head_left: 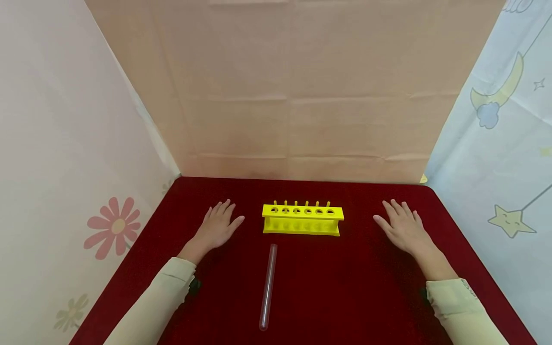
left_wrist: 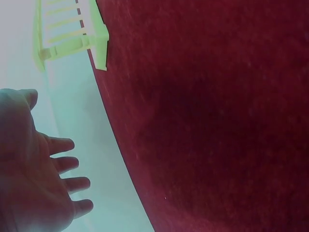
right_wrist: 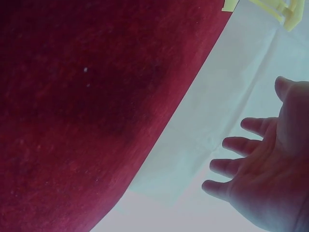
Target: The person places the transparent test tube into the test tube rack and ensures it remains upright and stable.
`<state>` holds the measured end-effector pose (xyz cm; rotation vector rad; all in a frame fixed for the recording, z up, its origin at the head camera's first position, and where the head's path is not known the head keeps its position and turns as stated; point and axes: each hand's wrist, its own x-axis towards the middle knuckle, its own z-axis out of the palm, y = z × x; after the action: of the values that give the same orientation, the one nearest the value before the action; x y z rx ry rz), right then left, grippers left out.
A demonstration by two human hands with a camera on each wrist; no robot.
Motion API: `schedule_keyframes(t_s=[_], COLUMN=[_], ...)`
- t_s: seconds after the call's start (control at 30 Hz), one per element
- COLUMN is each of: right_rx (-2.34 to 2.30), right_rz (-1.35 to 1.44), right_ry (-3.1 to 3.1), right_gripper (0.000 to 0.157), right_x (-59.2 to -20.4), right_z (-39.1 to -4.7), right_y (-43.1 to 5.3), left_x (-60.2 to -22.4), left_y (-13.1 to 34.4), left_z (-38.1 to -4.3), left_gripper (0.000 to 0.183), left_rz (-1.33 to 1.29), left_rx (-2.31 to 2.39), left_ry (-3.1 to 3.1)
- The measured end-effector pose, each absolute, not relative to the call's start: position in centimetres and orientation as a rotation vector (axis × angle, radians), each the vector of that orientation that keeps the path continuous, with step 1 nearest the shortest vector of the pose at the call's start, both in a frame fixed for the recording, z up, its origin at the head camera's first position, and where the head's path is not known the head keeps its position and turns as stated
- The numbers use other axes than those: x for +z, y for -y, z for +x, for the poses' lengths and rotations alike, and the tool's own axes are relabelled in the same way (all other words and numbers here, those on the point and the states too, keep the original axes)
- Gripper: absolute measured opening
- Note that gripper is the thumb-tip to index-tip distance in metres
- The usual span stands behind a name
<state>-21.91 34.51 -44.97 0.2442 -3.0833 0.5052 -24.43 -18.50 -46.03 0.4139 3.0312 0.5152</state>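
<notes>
In the head view a yellow test tube rack [head_left: 303, 227] stands toward the far side of the red table, with a row of holes along its top and several pegs behind. A clear test tube [head_left: 268, 287] lies in front of it, its rounded end toward me. My left hand [head_left: 217, 228] is left of the rack, palm down with fingers spread, holding nothing. On the other side my right hand [head_left: 403, 230] is likewise flat-fingered and holds nothing. The left wrist view shows the left palm [left_wrist: 29, 169] and the rack's end [left_wrist: 99, 43]; the right wrist view shows the right palm [right_wrist: 270, 169].
Dark red cloth [head_left: 336, 297] covers the table. Brown creased paper [head_left: 293, 96] rises behind its far edge. A flower-printed white sheet [head_left: 56, 143] hangs at the left, and a sheet with moon and stars [head_left: 487, 158] at the right.
</notes>
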Motion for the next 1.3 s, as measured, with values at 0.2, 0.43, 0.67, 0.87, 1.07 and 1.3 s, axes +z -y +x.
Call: schedule_keyframes(t_s=[0.2,0.43,0.67,0.87,1.07,1.3], right_rx=[0.509,0.513,0.515,0.505,0.499,0.492], right_rz=[0.256,0.265,0.279,0.287,0.304,0.319], right_ry=[3.073,3.054,3.04,3.027,3.015,3.002], right_gripper=[0.076,0.074,0.073,0.071,0.069,0.067], right_x=[-44.7,-44.5,-44.3,-44.0,-44.0,-43.8], right_z=[-21.9,-21.8,-21.8,-21.6,-21.7,-21.8], right_y=[-33.8,-32.7,-32.2,-31.5,-31.0,-30.4], left_x=[-46.0,-45.9,-45.8,-45.8,-45.5,-45.6], left_y=[17.7,17.1,16.5,16.2,15.7,15.3], left_z=[-23.9,-23.5,-22.9,-22.5,-22.1,-21.8], left_gripper=[0.076,0.073,0.069,0.068,0.067,0.069], left_rz=[0.373,0.355,0.354,0.367,0.384,0.394], left_rx=[0.523,0.508,0.526,0.521,0.524,0.531], left_ry=[-3.031,-3.031,-3.009,-3.003,-2.998,-2.985])
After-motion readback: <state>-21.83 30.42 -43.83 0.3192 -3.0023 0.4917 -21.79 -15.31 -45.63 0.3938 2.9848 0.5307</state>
